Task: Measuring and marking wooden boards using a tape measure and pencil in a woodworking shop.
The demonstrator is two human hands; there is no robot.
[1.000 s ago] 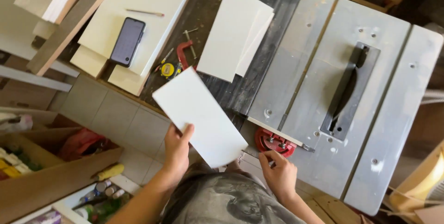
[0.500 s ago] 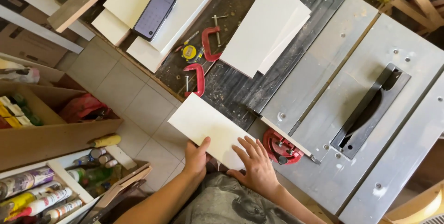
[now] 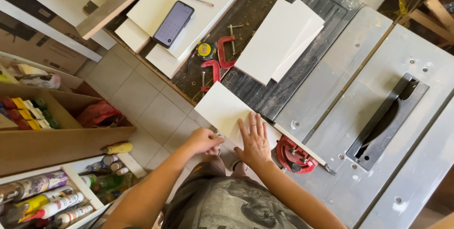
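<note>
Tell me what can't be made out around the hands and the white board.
Head view:
- White board: near edge hidden under right hand.
- Left hand: fingers curled under; grip on the board unclear.
- Red clamp: partly covered by the wooden strip.

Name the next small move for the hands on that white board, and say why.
Probably slide the white board further onto the workbench. The right hand lies flat on its near end and the left hand grips its edge, while that near part hangs out over the tiled floor, so it looks only partly supported.
</note>
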